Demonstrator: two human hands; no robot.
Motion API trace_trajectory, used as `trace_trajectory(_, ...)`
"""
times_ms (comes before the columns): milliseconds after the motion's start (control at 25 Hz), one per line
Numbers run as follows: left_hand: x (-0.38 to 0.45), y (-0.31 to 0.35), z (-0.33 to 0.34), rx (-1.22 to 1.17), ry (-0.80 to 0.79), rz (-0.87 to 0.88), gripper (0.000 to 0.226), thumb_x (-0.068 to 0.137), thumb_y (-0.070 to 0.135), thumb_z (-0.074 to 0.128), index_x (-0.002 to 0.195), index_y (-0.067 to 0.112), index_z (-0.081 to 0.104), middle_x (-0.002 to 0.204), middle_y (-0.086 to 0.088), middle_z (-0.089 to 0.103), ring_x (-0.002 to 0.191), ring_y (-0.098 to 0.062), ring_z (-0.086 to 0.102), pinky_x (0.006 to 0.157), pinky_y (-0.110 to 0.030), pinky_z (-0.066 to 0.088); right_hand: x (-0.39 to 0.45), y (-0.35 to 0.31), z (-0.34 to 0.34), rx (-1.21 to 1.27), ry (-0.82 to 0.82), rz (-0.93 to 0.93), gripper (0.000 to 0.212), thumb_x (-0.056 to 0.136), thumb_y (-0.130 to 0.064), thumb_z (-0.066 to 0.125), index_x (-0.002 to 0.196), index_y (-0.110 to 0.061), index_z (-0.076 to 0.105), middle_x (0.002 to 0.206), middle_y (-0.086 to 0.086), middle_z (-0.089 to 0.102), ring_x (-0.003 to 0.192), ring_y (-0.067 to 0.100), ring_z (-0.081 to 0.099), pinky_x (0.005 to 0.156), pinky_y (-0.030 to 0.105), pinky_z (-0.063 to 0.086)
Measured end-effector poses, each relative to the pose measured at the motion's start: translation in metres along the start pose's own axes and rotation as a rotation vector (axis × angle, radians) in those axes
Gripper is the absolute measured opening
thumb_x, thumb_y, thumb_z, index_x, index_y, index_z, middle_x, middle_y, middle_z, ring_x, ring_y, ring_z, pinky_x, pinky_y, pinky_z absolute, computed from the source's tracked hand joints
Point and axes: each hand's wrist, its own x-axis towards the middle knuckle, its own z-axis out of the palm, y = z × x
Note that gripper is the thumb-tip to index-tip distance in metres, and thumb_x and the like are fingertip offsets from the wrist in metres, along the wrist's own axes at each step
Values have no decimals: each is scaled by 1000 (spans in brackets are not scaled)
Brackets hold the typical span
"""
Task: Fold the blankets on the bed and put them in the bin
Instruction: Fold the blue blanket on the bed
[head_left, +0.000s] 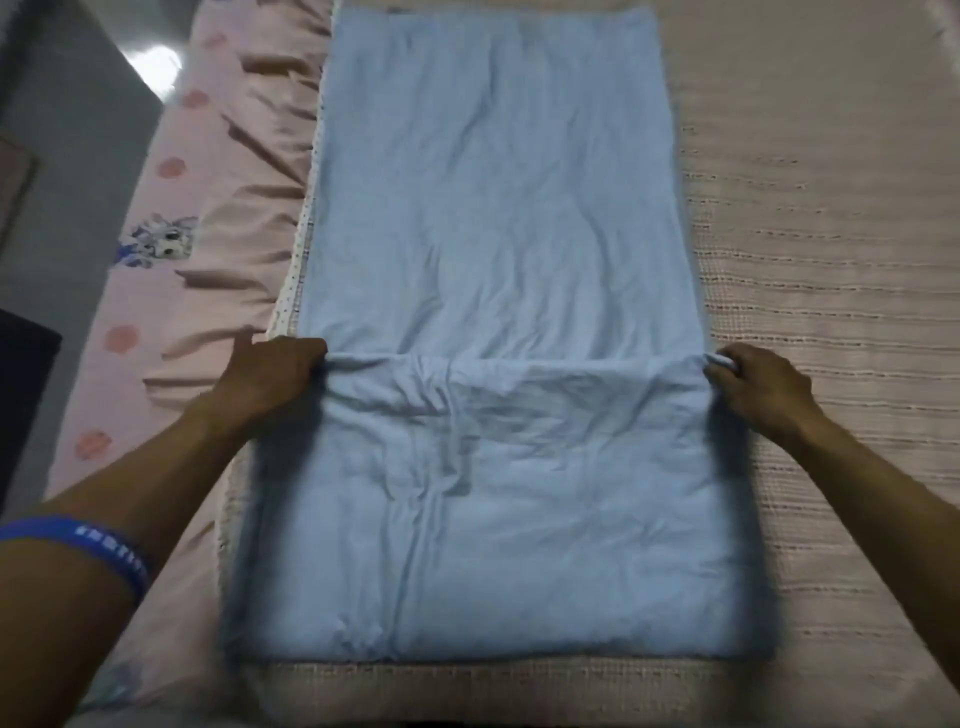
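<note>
You were partway through a fold on the light blue blanket (498, 218), which lay as a long narrow strip down the bed (831, 260), its left edge just beside the pink ruffled bed skirt (208, 218). Your left hand (270, 374) had its fingers curled round the blanket's left edge, and your right hand (753, 384) pinched a bunch of cloth at the right edge — both gripping at the same level, with the near end already doubled over toward you into a thicker panel. A blue wristband (104, 545) sat on your left forearm.

By my reading, the step in hand was the crosswise fold, shortening the strip. The next move would have called for you to keep both edges level and carry the fold evenly, so the layers stacked square rather than skewing — the cloth looked soft and creased, likely to slump if one side led.

As for containers, no bin was in view, so what it held, if anything, could not be told.
</note>
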Motion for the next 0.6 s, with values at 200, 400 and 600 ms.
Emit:
trace_trajectory(200, 7, -2, 17, 22, 116, -115, 21, 90, 16, 44, 108, 15, 56, 114, -15, 60, 107, -38, 56, 111, -62, 17, 10, 0, 19, -96, 128, 35, 27, 94, -33, 47, 111, -16, 61, 115, 19, 64, 110, 43, 55, 96, 51, 34)
trace_trajectory(400, -76, 90, 80, 106, 311, 124, 56, 95, 39, 40, 146, 15, 39, 151, -20, 36, 132, -41, 41, 108, -68, 9, -79, -61, 80, -269, 235, -375, 56, 96, -34, 44, 150, -20, 33, 155, 15, 32, 136, 39, 35, 111, 61, 12)
trace_trajectory(600, -158, 33, 147, 115, 30, -234, 67, 95, 52, 18, 150, 18, 32, 155, -15, 30, 139, -39, 32, 108, -70, 12, -137, 3, 125, -475, 16, -253, 61, 96, -47, 25, 153, -26, 31, 159, 11, 27, 143, 39, 25, 110, 70, 6)
